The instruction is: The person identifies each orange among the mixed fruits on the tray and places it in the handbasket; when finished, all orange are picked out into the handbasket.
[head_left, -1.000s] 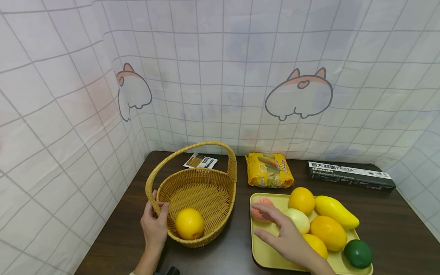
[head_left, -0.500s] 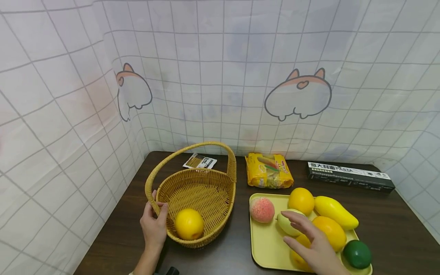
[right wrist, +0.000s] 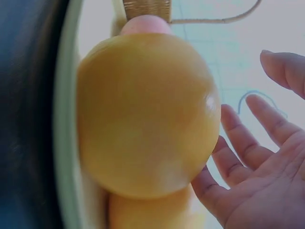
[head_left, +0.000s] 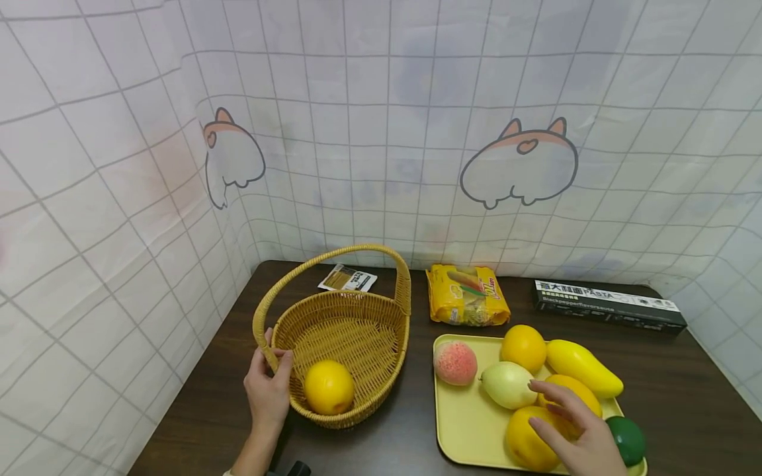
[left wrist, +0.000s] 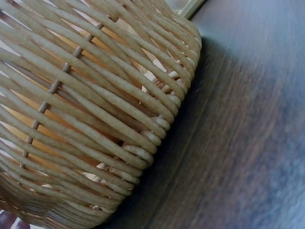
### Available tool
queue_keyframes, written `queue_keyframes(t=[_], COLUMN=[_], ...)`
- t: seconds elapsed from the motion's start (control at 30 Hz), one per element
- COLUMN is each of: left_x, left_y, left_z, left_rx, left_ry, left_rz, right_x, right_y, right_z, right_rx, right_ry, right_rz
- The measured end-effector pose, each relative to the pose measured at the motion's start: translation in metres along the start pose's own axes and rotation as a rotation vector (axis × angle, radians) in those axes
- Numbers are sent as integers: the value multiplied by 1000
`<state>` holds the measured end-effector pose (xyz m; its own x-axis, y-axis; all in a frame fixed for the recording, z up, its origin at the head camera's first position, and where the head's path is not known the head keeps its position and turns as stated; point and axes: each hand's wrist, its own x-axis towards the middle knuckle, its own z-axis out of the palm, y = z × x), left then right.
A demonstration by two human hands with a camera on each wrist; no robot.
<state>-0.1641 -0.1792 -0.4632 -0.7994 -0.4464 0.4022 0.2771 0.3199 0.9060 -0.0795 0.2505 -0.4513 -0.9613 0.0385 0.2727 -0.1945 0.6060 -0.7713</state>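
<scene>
My left hand (head_left: 268,387) grips the left side of the wicker basket (head_left: 399,344) at the foot of its arched handle. A round yellow-orange fruit (head_left: 329,388) lies inside the basket. In the left wrist view the woven basket wall (left wrist: 95,95) fills the left side, with fingertips (left wrist: 8,220) at the lower corner. My right hand (head_left: 586,436) hovers with spread fingers over the yellow tray (head_left: 470,430), above a round yellow-orange fruit (head_left: 526,441). In the right wrist view that fruit (right wrist: 147,114) looks large, with my fingers (right wrist: 238,143) loosely extended right beside it.
On the tray also lie a pink peach (head_left: 455,363), a pale green pear (head_left: 508,385), an orange (head_left: 524,348), a long yellow mango (head_left: 583,367), another orange-yellow fruit (head_left: 574,390) and a dark green fruit (head_left: 628,439). Behind stand a yellow packet (head_left: 467,295), a pasta box (head_left: 607,305) and a sachet (head_left: 348,278).
My right hand has moved right and toward me, from over the peach, past the pear, to over the yellow-orange fruit. The left hand stays on the basket.
</scene>
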Motion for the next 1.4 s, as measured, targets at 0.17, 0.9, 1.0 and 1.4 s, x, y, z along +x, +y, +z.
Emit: queue_keyframes(t=[0.17, 0.9, 1.0, 1.4], left_x=[1, -1, 0, -2], left_y=[1, 3, 2, 3], left_z=[0, 0, 0, 1], left_rx=[10, 1, -3, -3], left_ry=[-1, 19, 8, 4], left_rz=[-5, -20, -22, -30], right_x=[-11, -27, -26, -16], right_y=[4, 28, 29, 37], right_z=[-2, -4, -3, -4], right_rx=[-9, 77, 91, 70], right_ry=[12, -79, -130, -292], right_rz=[105, 218, 234, 75])
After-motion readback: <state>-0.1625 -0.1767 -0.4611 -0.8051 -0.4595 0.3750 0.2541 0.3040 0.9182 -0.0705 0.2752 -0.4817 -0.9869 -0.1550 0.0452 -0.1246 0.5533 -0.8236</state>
